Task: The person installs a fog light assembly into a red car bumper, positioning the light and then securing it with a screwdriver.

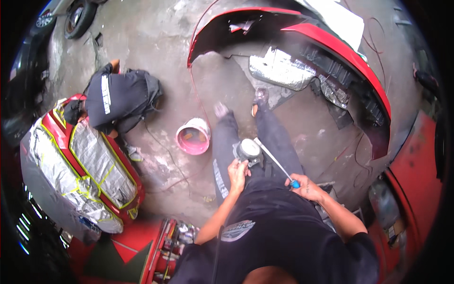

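My left hand has its fingers closed on the lower edge of a round lamp. The lamp has a pale lens and a dark bracketed housing, and it is held in front of my lap. In my right hand is a screwdriver with a blue handle and a long silver shaft. The shaft slants up and left over my thigh, its far end close beside the lamp's right side. Whether the tip touches the lamp I cannot tell.
Ahead lies a red bumper with foil-covered padding. A pinkish bucket stands left of my legs. At left a person bends over a masked red car part. A tool tray is behind left; a hose crosses the floor.
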Available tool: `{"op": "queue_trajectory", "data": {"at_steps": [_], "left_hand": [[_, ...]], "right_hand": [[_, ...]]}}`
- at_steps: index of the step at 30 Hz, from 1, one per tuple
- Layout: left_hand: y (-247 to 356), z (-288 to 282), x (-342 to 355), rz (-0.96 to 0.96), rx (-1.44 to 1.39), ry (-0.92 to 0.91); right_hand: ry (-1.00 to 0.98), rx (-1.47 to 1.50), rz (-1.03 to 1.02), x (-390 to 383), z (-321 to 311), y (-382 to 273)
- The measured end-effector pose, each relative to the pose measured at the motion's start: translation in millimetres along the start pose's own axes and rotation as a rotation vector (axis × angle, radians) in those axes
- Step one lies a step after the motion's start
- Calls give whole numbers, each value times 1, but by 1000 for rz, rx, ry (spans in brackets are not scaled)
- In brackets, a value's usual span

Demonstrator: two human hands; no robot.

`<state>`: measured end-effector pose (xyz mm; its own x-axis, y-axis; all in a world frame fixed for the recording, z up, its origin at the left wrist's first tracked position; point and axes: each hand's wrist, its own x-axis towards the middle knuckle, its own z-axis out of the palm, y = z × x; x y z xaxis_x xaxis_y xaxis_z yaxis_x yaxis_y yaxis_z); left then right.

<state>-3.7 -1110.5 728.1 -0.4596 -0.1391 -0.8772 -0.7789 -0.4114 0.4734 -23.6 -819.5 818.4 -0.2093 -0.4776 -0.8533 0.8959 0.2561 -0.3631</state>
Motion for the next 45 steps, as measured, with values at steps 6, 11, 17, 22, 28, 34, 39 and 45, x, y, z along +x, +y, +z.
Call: {"op": "queue_trajectory", "data": {"at_steps": [6,11,17,22,28,34,39,45], "left_hand": [[56,-38,68,-4,254,-181],[99,-56,105,-73,346,-207],[114,-60,120,-99,358,-229],[92,-53,148,-82,377,-167],[64,-21,162,-70,412,-131],[62,33,172,-107,444,-253],[59,76,246,-150,432,-347],[31,138,427,-24,682,-564]], "right_hand": [[228,348,114,32,66,-17],[341,501,133,66,112,-43],[448,498,36,98,126,-46],[313,339,30,118,109,-30],[520,225,-106,189,34,-15],[425,23,-350,253,-46,-57],[306,64,-361,310,-123,-61],[400,133,-384,433,-234,-39]]}}
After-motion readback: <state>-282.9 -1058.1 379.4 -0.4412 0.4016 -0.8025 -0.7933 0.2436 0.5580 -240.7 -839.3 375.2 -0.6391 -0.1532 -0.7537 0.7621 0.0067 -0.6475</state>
